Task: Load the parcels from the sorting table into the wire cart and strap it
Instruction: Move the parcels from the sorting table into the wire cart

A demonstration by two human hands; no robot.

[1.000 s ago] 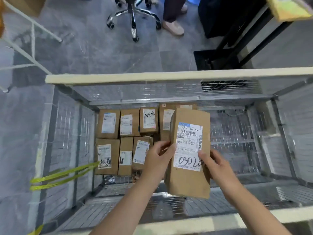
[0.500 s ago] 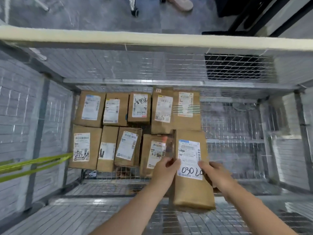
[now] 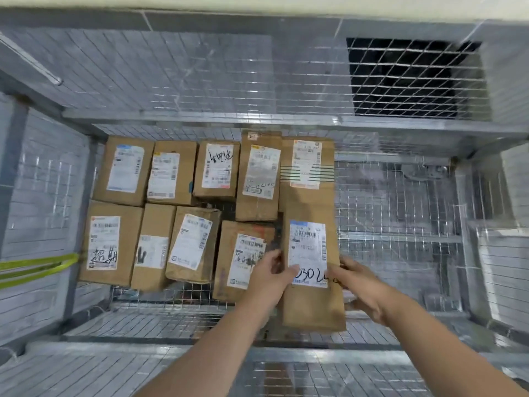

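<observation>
I look straight down into the wire cart point(image 3: 400, 213). Both hands hold a long brown parcel point(image 3: 312, 305) with a white label marked in black pen, low over the cart floor at the right end of the front row. My left hand point(image 3: 269, 279) grips its left edge, thumb on the label. My right hand point(image 3: 362, 287) grips its right edge. Several brown parcels point(image 3: 123, 170) lie in two rows across the left half of the floor, labels up.
A yellow-green strap point(image 3: 34, 267) hangs at the cart's left wall. The right half of the mesh floor point(image 3: 400, 253) is bare. Mesh walls rise on all sides, and the near wall point(image 3: 200, 368) lies under my forearms.
The parcel has gone down from above the cart's rim to near the floor, beside the front row. My head has leaned in over the cart, so the room beyond has left the view.
</observation>
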